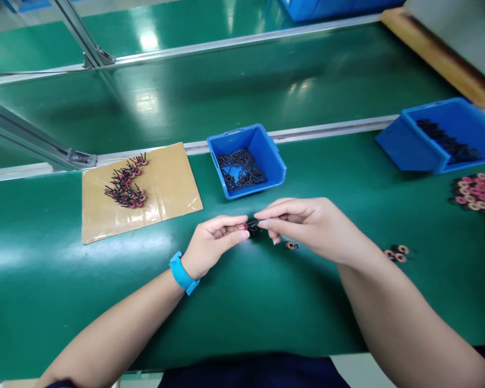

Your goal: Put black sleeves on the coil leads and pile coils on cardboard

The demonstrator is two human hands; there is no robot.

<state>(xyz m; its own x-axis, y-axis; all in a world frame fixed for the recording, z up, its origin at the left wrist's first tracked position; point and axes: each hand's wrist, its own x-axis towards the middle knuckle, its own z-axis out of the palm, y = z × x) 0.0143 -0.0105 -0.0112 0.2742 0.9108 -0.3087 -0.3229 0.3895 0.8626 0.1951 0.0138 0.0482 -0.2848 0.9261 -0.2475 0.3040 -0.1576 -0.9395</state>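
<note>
My left hand [218,240], with a turquoise band at its wrist, pinches a small red wound coil [244,227] between thumb and fingers. Thin black pieces [254,223] stick out from the coil toward the right. My right hand [297,218] closes thumb and index finger on the end of one black piece. A single copper-coloured ring coil [291,245] lies on the green table just below my right hand. Beyond both hands stands a blue bin [272,164] with many short black tubes [244,167] inside.
Cardboard [170,183] at the left bears a cluster of coils with black leads [127,186]. At the right are another blue bin [414,145] with black pieces, several copper coils [398,253] and a pile of pink and tan rings [479,194]. A metal rail [331,128] runs behind.
</note>
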